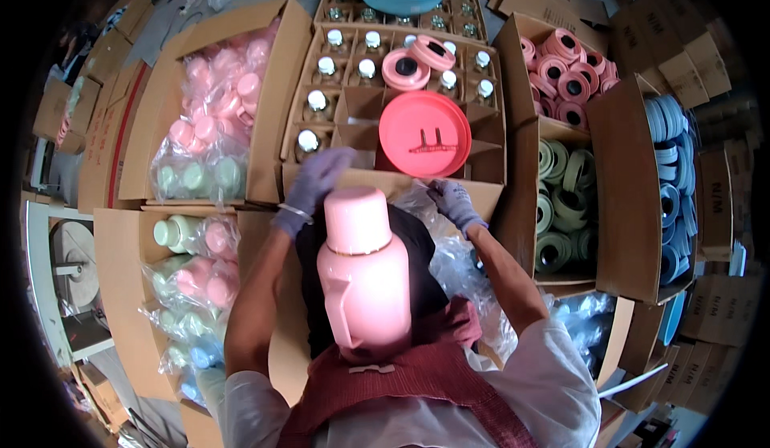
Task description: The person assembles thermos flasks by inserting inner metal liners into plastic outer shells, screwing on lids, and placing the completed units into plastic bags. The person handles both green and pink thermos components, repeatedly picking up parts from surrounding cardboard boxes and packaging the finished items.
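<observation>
A pink thermos flask [365,275] with a side handle and a pink cup lid stands on my lap, leaning slightly. My left hand [314,182], in a pale purple glove, is blurred beside the lid; its fingers reach out over the carton's near edge and hold nothing visible. To the flask's right, my right hand [455,203], gloved alike, has its fingers curled on a crumpled clear plastic bag [473,275]. Ahead, a divided carton [401,183] holds glass bottles with white caps [318,100]. On it sit a red round tray [393,131] with small dark red pieces and two pink rings [405,69].
Left cartons [277,103] hold bagged pink, green and blue parts. Right cartons [525,167] hold pink rings [573,85], green rings [553,249] and blue rings [670,199]. A blue basin [401,0] of white pieces rests at the back.
</observation>
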### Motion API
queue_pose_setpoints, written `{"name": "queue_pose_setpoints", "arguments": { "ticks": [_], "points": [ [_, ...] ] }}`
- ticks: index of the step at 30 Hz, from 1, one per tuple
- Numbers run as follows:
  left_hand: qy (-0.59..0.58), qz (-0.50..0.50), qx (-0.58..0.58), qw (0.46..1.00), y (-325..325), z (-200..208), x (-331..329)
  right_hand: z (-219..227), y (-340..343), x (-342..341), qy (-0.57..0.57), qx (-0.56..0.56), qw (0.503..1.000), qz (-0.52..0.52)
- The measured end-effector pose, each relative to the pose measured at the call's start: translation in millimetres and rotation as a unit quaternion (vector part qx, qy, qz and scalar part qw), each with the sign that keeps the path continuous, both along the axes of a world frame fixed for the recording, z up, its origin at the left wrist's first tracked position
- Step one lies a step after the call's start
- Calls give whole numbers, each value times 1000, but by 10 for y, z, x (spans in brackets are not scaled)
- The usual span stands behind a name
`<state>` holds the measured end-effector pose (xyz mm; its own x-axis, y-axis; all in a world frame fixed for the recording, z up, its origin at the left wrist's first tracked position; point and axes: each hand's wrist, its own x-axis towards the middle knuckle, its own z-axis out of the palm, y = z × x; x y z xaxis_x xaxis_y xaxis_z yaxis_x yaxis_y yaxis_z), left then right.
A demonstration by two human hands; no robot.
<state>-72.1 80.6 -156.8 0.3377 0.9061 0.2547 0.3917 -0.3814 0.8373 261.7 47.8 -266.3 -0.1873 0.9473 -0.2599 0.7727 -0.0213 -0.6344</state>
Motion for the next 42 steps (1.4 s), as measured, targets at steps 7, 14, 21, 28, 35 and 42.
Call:
{"name": "queue_pose_setpoints", "arguments": {
  "ticks": [7,14,21,28,35,42],
  "points": [
    [-90,-72,-227,967,473,176,517,1477,1038,-120,255,66,963,-53],
    [-157,-273,-271,909,540,-122,639,1423,2026,-207,361,-22,924,-125],
    [-40,-166,-122,978,516,-91,824,1322,2032,-270,219,170,953,-121],
    [-121,-113,-120,979,748,-685,735,1535,501,-260,38,335,935,107],
    [-311,-64,-363,876,481,-200,1164,755,353,-534,478,-74,861,-158],
    [8,67,-121,990,136,-271,619,1298,192,-512,788,-143,563,-202]
  ]
}}
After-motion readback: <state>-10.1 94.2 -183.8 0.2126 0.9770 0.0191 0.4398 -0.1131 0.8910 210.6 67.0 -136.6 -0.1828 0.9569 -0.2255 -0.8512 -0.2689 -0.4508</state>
